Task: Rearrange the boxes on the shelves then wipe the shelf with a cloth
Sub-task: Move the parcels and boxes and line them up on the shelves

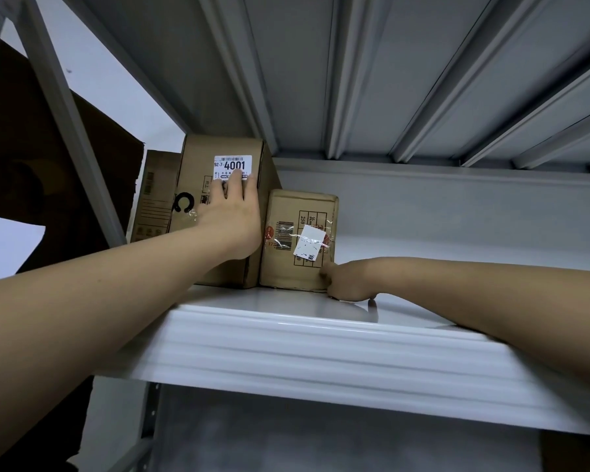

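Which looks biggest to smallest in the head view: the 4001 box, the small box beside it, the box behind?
1. 4001 box, under the left hand.
2. Small box, right hand at its lower corner.
3. Box behind, unsure: mostly hidden and farther back.

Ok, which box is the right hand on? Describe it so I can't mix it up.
On the white shelf, three boxes stand at the left end. The right hand touches the small box at its lower right corner; it is the rightmost, beside the tall box under the left hand. It is the shortest, with a taped white slip and a barcode.
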Motion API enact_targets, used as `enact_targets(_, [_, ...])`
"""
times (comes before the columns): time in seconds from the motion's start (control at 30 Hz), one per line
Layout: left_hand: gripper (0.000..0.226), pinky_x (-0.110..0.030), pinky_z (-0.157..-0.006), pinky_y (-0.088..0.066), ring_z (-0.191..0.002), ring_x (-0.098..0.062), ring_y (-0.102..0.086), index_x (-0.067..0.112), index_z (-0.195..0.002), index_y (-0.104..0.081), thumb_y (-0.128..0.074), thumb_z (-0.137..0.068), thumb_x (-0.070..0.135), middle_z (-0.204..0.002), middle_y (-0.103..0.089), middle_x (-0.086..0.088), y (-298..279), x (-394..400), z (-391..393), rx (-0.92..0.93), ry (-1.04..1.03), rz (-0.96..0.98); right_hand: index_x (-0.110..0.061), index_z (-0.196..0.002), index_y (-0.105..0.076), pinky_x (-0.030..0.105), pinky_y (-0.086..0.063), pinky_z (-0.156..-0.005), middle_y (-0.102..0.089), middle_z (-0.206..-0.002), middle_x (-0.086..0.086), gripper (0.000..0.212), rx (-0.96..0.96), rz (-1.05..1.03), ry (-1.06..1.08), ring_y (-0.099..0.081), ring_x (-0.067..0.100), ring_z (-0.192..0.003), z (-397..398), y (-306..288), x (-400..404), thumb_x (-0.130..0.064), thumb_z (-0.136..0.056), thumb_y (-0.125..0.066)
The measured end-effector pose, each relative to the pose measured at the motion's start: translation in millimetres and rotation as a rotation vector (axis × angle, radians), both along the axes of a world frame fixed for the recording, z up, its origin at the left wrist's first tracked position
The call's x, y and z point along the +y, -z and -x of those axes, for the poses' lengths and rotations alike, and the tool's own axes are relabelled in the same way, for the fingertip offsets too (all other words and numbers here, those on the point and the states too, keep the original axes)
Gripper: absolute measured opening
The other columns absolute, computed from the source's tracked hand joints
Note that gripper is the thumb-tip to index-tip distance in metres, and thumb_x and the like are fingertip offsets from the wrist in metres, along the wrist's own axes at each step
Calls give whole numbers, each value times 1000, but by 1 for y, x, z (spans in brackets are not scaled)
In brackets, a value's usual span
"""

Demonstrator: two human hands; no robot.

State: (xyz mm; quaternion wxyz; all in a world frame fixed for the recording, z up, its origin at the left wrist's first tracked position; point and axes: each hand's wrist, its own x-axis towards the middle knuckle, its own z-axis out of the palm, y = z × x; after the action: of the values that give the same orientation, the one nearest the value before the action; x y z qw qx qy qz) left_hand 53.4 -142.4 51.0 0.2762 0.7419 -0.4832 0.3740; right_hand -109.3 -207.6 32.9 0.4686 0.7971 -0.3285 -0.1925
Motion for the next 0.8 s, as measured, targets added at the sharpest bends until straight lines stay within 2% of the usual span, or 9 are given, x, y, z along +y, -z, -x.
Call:
enact_targets(0.07, [81, -49, -104, -33, -140, -37, -5, 11, -151, 2, -52, -90, 13, -156, 4, -10, 0, 0, 2, 17, 17, 9, 6, -129, -48, 21, -36, -71, -50, -133, 16, 34, -162, -69, 27, -37, 30, -127, 0, -1, 3, -1, -99, -33])
enact_targets(0.13, [80, -48, -106, -32, -139, -38, -5, 10, -151, 1, -51, -90, 11, -156, 4, -9, 1, 1, 5, 43, 55, 10, -1, -130, -47, 28, -39, -56, -55, -117, 11, 35, -406, -114, 13, -55, 24, -91, 1, -10, 6, -8, -100, -31])
enact_targets(0.17, [80, -48, -107, -31, -140, -38, -4, 9, -151, 1, -51, -90, 11, -156, 4, -9, 2, 2, 6, 52, 70, 2, -6, -125, -48, 28, -39, -54, -57, -99, 6, 32, -456, -100, 0, -55, 20, -71, 3, -15, 7, -13, -99, -30])
enact_targets(0.23, [80, -48, -112, -25, -141, -39, 0, 8, -151, 2, -50, -91, 13, -156, 7, -9, 3, 4, 9, 71, 89, -28, -15, -107, -44, 23, -39, -58, -51, -81, 0, 17, -584, -75, -41, -52, 18, -59, 8, -22, 6, -17, -97, -30])
enact_targets(0.3, [79, -48, -115, -19, -142, -40, 4, 7, -151, 4, -48, -92, 15, -156, 10, -10, 3, 5, 8, 77, 95, -53, -22, -102, -40, 26, -40, -70, -53, -91, 0, 10, -705, -73, -10, -55, 23, -76, 14, -24, 11, -18, -97, -32])
enact_targets(0.37, [78, -47, -117, -15, -143, -38, 6, 6, -151, 4, -47, -93, 14, -156, 10, -11, 4, 10, 11, 104, 124, -70, -21, -115, -49, 30, -38, -79, -57, -114, 3, 24, -731, -42, 12, -55, 27, -102, 25, -23, 16, -20, -98, -34])
enact_targets(0.43, [75, -46, -116, -17, -144, -34, 6, 8, -151, 2, -46, -93, 14, -156, 6, -11, 4, 17, 17, 141, 152, -74, -18, -128, -49, 32, -38, -83, -55, -129, 4, 34, -755, -6, 41, -52, 27, -116, 38, -23, 22, -21, -98, -34])
enact_targets(0.6, [72, -46, -106, -31, -140, -33, -15, 12, -150, -14, -52, -89, 14, -153, -12, -14, 3, 29, 59, -34, 138, -70, -14, -118, -55, 30, -37, -76, -59, -120, 11, 29, -834, 107, -45, -55, 31, -108, 72, -25, 36, -17, -95, -36])
enact_targets(0.8, [44, -44, -90, -41, -120, -36, -44, 11, -136, -34, -44, -93, 13, -134, -40, -16, -2, 35, 147, -48, 182, -210, -16, -119, -54, 30, -35, -75, -59, -119, 10, 29, -902, 106, -40, -54, 30, -103, 135, -26, 55, -21, -96, -36])
